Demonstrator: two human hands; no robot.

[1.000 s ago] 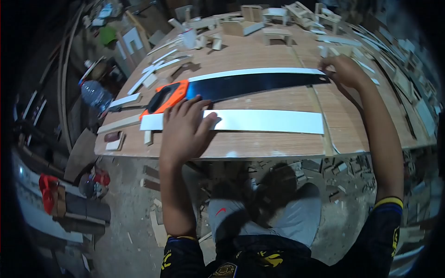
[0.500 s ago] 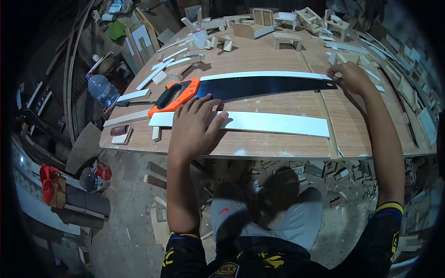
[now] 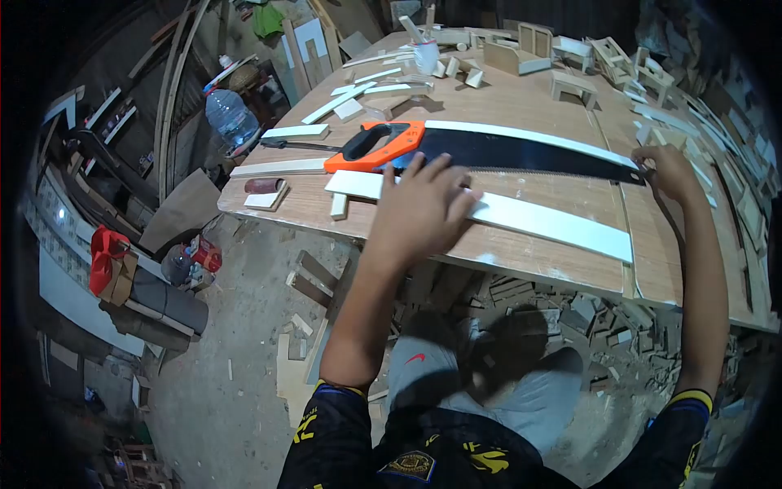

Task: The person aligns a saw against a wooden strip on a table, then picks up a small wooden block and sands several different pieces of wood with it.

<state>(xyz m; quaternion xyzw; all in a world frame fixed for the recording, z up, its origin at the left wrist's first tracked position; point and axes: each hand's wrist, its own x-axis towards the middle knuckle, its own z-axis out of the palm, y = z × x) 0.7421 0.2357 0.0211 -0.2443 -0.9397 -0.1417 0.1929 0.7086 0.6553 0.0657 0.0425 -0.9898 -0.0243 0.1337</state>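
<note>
A handsaw point(image 3: 521, 153) with an orange and black handle lies flat on the wooden table point(image 3: 554, 183), its blade pointing right. Along the blade's far edge runs a narrow white strip point(image 3: 529, 135). My right hand point(image 3: 674, 173) is closed in a pinch where the strip's end meets the saw tip; which of them it grips I cannot tell. Nearer to me is a wider white board point(image 3: 554, 226), its left end over a small wood block point(image 3: 339, 206). Above this board is my left hand point(image 3: 423, 208), fingers spread, fingertips close to the blade's toothed edge.
Small wooden furniture models point(image 3: 575, 85) and a white cup point(image 3: 426, 57) of sticks stand at the back. Offcuts point(image 3: 350, 99) lie left of centre, with a rolled sandpaper piece point(image 3: 265, 186) at the front left. A water bottle point(image 3: 230, 116) stands beyond the left edge; wood scraps litter the floor.
The view has turned, shifting the table rightward and tilting it. My left hand has slid slightly right along the white board and looks more raised. My right hand stays at the saw tip.
</note>
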